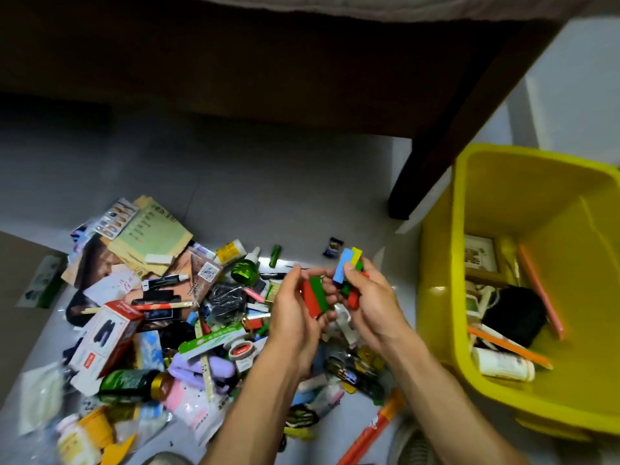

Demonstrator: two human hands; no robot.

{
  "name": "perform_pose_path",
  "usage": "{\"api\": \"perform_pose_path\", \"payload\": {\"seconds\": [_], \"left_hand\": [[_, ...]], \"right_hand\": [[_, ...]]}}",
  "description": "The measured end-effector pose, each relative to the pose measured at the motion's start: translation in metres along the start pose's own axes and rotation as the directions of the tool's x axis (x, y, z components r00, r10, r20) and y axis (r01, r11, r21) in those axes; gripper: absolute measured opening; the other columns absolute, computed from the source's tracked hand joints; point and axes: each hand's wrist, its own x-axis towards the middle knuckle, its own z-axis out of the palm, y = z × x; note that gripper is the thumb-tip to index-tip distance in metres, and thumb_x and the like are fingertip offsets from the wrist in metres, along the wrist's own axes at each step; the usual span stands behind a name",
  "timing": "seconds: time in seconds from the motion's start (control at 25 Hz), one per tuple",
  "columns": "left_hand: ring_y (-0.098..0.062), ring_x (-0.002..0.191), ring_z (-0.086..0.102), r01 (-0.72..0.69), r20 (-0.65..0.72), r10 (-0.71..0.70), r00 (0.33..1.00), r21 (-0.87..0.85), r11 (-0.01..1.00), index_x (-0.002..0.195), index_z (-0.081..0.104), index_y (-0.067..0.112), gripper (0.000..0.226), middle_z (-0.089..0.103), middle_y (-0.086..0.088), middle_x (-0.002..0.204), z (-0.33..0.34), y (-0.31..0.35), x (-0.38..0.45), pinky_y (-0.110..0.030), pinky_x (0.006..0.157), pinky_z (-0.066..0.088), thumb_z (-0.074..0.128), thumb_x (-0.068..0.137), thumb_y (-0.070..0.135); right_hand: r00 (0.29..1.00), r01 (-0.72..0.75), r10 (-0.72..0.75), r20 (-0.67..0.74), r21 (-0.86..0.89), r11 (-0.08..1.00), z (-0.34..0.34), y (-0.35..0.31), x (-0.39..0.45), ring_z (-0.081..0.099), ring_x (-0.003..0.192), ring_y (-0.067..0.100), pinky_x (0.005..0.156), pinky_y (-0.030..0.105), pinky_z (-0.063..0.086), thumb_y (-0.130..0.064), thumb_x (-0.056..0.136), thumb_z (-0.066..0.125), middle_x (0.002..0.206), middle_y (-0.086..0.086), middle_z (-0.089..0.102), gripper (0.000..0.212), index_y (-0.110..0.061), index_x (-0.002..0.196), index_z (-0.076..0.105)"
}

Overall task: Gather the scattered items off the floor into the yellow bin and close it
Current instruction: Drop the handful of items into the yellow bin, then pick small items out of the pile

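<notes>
Both hands were raised above the pile of scattered items (188,317) on the grey floor (255,182), each curled round small coloured blocks. The left hand (295,307) gripped a red block and a green block (315,297) pressed side by side, its fingers wrapped behind them and its thumb reaching over the top. The right hand (372,297) pinched a bundle of blocks (349,270), with a blue one and a yellow one sticking up above the fingers and green and red ones below. The two hands were close together, almost touching. The yellow bin (436,297) stood open on the floor just to the right of the hands, holding a black bundle (513,313), orange sticks (510,347), a white tube (503,364) and a small framed picture (479,253). In the pile lay a green glass bottle (246,270), a red and white box (107,337), a lilac stapler (201,367) and a tan booklet (151,236). A dark table leg (436,162) stood beside the bin.
</notes>
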Motion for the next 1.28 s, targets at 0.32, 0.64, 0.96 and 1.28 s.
{"api": "perform_pose_path", "payload": {"seconds": [0.32, 0.64, 0.96, 1.28], "left_hand": [[-0.008, 0.094, 0.069, -0.024, 0.492, -0.06, 0.869, 0.163, 0.986, 0.11, 0.064, 0.007, 0.062, 0.073, -0.002, 0.101, 0.169, -0.043, -0.095, -0.022, 0.079, 0.055, 0.033, 0.093, 0.058], [0.011, 0.086, 0.064, -0.2, 0.239, 0.134, 0.962, 0.278, 0.939, 0.102, 0.068, 0.026, 0.042, 0.07, 0.02, 0.093, 0.13, -0.033, -0.088, -0.008, 0.073, 0.048, 0.031, 0.103, 0.046], [-0.017, 0.098, 0.064, -0.132, -0.222, 0.321, 0.921, 0.597, 0.792, 0.109, 0.065, 0.022, 0.018, 0.069, -0.004, 0.112, -0.036, 0.01, 0.018, -0.032, 0.087, 0.053, 0.056, 0.096, 0.015], [-0.03, 0.12, 0.048, -0.03, 0.135, 0.457, 0.879, 0.973, -0.23, 0.137, 0.05, 0.021, 0.051, 0.055, -0.01, 0.132, -0.117, 0.053, 0.102, -0.04, 0.096, 0.044, 0.063, 0.088, 0.026]], "right_hand": [[0.877, 0.441, -0.298, -0.376, 0.388, 0.81, -0.079, -0.126, -0.119, 0.065, 0.084, 0.019, 0.072, 0.029, 0.052, -0.038, 0.099, 0.044, 0.091, 0.008, 0.066, 0.032, -0.013, 0.102, 0.063], [0.699, 0.429, -0.572, -0.428, -0.389, 0.815, -0.066, -0.093, -0.113, 0.061, 0.113, 0.012, 0.1, 0.027, 0.047, -0.048, 0.095, 0.04, 0.122, 0.005, 0.068, 0.053, -0.011, 0.122, 0.066], [0.922, 0.319, -0.36, 0.145, -0.811, 0.49, 0.0, 0.013, -0.021, 0.064, 0.084, -0.002, 0.081, 0.034, 0.058, -0.018, 0.093, 0.061, 0.091, -0.016, 0.07, 0.018, -0.035, 0.095, 0.069], [0.803, 0.557, -0.066, 0.593, -0.785, -0.269, 0.054, 0.054, 0.104, 0.052, 0.116, 0.028, 0.094, 0.039, 0.047, -0.001, 0.082, 0.055, 0.144, 0.003, 0.049, 0.064, -0.023, 0.142, 0.043]]}}
